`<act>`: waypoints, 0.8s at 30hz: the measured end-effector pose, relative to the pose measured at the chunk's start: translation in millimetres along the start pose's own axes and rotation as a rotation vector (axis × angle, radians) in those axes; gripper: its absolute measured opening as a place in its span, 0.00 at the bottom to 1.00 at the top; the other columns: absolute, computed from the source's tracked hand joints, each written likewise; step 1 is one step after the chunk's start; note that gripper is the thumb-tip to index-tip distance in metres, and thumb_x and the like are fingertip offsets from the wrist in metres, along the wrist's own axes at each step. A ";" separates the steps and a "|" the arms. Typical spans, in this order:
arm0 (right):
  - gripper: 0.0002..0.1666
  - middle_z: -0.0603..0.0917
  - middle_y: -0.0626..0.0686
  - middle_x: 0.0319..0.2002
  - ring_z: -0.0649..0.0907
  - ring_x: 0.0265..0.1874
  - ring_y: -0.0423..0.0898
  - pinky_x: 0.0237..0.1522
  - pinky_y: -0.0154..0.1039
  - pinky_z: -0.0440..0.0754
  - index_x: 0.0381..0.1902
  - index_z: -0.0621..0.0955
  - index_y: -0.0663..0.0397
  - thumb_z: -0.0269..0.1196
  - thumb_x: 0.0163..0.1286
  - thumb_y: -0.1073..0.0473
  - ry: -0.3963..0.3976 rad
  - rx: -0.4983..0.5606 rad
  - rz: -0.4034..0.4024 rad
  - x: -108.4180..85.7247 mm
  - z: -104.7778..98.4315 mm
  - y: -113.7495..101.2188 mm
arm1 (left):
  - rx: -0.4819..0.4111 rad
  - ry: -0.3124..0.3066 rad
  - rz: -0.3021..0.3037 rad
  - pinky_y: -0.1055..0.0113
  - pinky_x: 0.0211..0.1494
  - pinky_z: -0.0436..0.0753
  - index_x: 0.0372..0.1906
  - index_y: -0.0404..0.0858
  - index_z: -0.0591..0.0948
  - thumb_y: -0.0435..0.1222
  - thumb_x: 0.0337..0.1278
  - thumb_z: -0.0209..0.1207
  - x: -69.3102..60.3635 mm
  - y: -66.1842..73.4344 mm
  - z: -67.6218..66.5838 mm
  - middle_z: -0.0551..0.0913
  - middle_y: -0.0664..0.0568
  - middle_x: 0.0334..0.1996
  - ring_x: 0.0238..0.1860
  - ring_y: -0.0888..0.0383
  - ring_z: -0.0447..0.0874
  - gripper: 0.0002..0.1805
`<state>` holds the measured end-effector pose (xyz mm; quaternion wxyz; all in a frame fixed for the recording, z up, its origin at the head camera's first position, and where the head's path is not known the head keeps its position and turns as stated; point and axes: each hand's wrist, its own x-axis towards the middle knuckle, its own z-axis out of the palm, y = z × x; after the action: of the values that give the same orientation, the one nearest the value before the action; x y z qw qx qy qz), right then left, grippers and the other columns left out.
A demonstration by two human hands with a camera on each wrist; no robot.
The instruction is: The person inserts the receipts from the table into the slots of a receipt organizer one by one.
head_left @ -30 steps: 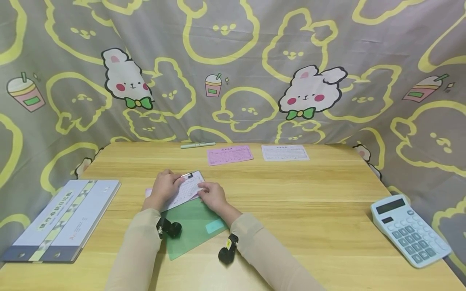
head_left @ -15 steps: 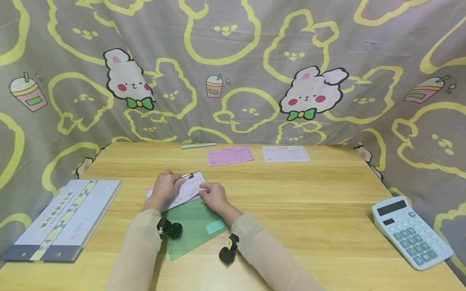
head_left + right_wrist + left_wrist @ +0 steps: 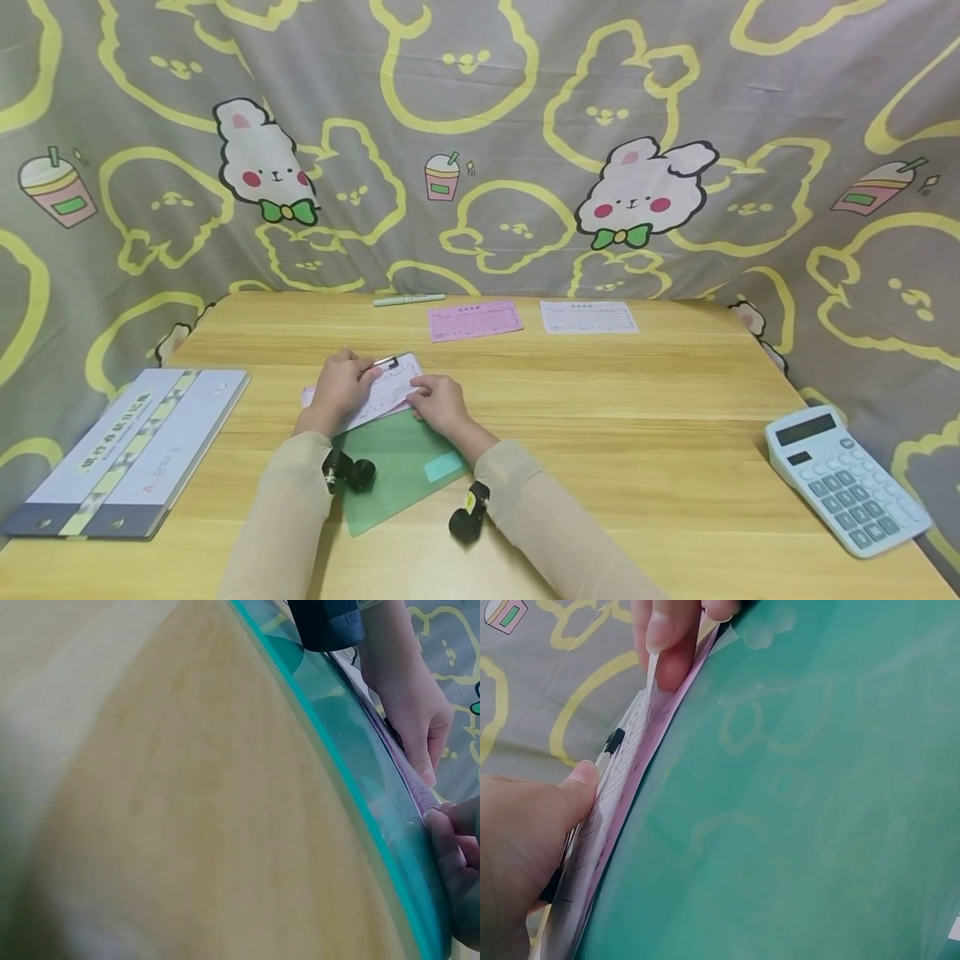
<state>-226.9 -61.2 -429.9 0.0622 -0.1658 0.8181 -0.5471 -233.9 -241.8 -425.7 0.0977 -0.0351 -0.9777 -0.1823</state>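
Note:
A green clipboard (image 3: pixel 393 458), with a light teal label, lies tilted in front of me. Across its upper end is a small stack of printed slips: a white slip (image 3: pixel 386 392) on top, with pink paper (image 3: pixel 634 784) below it. My left hand (image 3: pixel 341 387) grips the top edge beside the metal clip (image 3: pixel 392 362), its thumb laid on the slips. At the stack's right end, my right hand (image 3: pixel 441 404) pinches the white slip's edge. The left wrist view shows that edge raised a little, apart from the pink paper.
A pen (image 3: pixel 408 299), a loose pink slip (image 3: pixel 476 322) and a loose white slip (image 3: pixel 588 317) lie along the back of the wooden table (image 3: pixel 637 467). To the left is a thick ledger book (image 3: pixel 142 450); to the right, a light blue calculator (image 3: pixel 847 479). A patterned curtain (image 3: pixel 495 150) hangs around.

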 end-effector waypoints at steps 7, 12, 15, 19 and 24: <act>0.15 0.80 0.50 0.21 0.76 0.12 0.38 0.15 0.28 0.73 0.42 0.77 0.67 0.60 0.55 0.67 0.010 -0.011 0.024 1.4 0.8 -0.4 | 0.025 -0.008 0.000 0.51 0.43 0.65 0.48 0.34 0.76 0.43 0.58 0.49 0.2 -0.3 0.7 0.70 0.40 0.39 0.40 0.43 0.66 0.19; 0.15 0.80 0.50 0.20 0.76 0.11 0.38 0.15 0.28 0.73 0.42 0.77 0.67 0.60 0.55 0.67 0.015 -0.016 0.032 2.3 2.5 -0.2 | 0.030 -0.004 0.004 0.51 0.43 0.65 0.48 0.34 0.76 0.43 0.58 0.49 -1.1 0.4 -0.7 0.70 0.40 0.39 0.40 0.43 0.66 0.20; 0.15 0.80 0.49 0.20 0.76 0.11 0.38 0.15 0.28 0.73 0.41 0.77 0.67 0.60 0.55 0.67 0.018 -0.016 0.032 2.5 3.3 -0.3 | 0.026 0.001 0.007 0.52 0.43 0.65 0.48 0.33 0.76 0.43 0.57 0.49 -1.2 0.1 -0.8 0.70 0.41 0.38 0.40 0.44 0.66 0.19; 0.15 0.80 0.49 0.20 0.76 0.11 0.37 0.15 0.28 0.73 0.41 0.77 0.67 0.60 0.55 0.67 0.019 -0.023 0.025 2.5 3.2 -0.4 | 0.023 0.016 0.015 0.52 0.42 0.65 0.47 0.33 0.76 0.43 0.57 0.50 -1.4 0.1 -0.4 0.70 0.41 0.37 0.39 0.44 0.66 0.20; 0.15 0.81 0.50 0.21 0.76 0.12 0.37 0.16 0.28 0.74 0.42 0.77 0.67 0.61 0.55 0.66 -0.001 -0.014 0.013 2.4 1.2 1.4 | -0.012 0.038 0.010 0.52 0.42 0.65 0.47 0.32 0.76 0.42 0.55 0.52 -1.9 -0.4 2.2 0.70 0.40 0.36 0.38 0.44 0.66 0.20</act>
<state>-229.0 -62.6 -431.5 0.0650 -0.1613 0.8230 -0.5408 -232.4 -241.5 -428.3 0.1169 -0.0373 -0.9744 -0.1883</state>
